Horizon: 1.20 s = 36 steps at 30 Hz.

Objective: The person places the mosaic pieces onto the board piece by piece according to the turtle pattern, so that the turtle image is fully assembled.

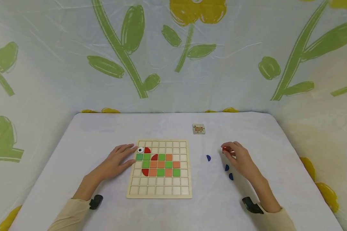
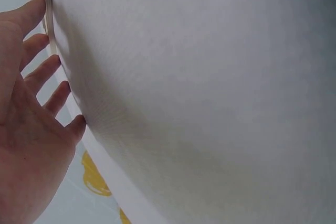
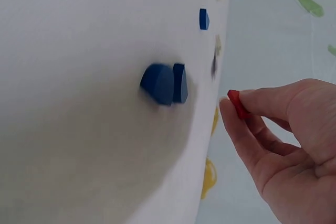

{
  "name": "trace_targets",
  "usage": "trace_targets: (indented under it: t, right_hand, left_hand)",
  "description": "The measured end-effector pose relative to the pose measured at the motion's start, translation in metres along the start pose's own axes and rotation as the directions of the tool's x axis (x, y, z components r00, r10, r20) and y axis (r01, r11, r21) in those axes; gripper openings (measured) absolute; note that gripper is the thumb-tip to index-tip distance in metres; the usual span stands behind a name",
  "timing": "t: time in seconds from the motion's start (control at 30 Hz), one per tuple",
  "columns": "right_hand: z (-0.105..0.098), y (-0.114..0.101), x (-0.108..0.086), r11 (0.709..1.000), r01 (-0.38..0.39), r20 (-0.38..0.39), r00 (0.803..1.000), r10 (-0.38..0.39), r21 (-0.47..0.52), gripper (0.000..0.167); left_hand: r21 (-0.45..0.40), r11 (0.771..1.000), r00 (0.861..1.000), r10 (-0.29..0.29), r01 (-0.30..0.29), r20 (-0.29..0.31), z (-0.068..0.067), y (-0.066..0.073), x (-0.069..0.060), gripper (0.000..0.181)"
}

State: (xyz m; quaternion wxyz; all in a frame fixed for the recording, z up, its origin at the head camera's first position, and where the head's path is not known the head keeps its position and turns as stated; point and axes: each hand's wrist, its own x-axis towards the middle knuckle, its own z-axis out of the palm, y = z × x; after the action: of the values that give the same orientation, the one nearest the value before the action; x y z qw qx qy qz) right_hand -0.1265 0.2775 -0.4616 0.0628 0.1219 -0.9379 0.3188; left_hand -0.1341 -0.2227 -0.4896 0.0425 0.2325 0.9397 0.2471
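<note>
A wooden grid board (image 1: 159,190) lies left of the table's middle, with green, orange and red pieces and a round eye piece (image 1: 140,149) set in its cells. At the board's left edge my left hand (image 1: 115,163) rests with its fingers spread, fingertips touching or very near the rim. Between thumb and fingers, my right hand (image 1: 242,160) pinches a small red piece (image 3: 239,104) above the table, right of the board; its full shape is hidden by the fingers. Close to that hand lie blue half-round pieces (image 1: 231,176), two near each other and another blue piece (image 1: 209,158) farther left.
A small square picture card (image 1: 198,129) lies behind the board, toward the table's far side. White cloth covers the table (image 1: 110,125). A flower-patterned cloth (image 1: 219,77) hangs behind it and at both sides.
</note>
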Motion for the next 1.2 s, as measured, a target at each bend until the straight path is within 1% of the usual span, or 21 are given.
trace_targets:
  t: [0.27,0.5,0.6,0.77,0.97,1.2]
  right_hand:
    - [0.012,-0.013,0.010,0.998,0.038,0.009,0.999,-0.038,0.053,0.020]
    - [0.022,-0.024,0.019,0.993,0.100,-0.006,0.995,-0.100,0.069,0.018]
    - [0.027,-0.029,0.024,0.989,0.116,-0.008,0.993,-0.116,0.087,0.018]
    - [0.033,-0.038,0.031,0.984,0.120,0.007,0.992,-0.122,0.128,0.017]
    - [0.043,-0.047,0.035,0.971,0.146,0.020,0.988,-0.152,0.189,0.017]
    - [0.059,-0.058,0.042,0.957,0.141,0.070,0.984,-0.164,0.255,0.019]
  left_hand:
    - [-0.002,1.000,1.000,0.008,-0.008,-0.010,0.000,0.000,-0.001,0.058]
    - [0.000,1.000,1.000,0.007,-0.007,-0.007,0.001,0.000,0.000,0.059]
    - [-0.002,1.000,1.000,0.009,-0.009,-0.008,0.000,0.000,0.000,0.059]
    - [-0.002,1.000,1.000,0.009,-0.009,-0.008,-0.001,0.001,0.001,0.059]
    - [0.000,1.000,1.000,0.016,-0.016,-0.006,-0.001,0.001,0.001,0.058]
    - [-0.003,1.000,1.000,0.010,-0.010,-0.002,-0.001,0.001,0.000,0.058]
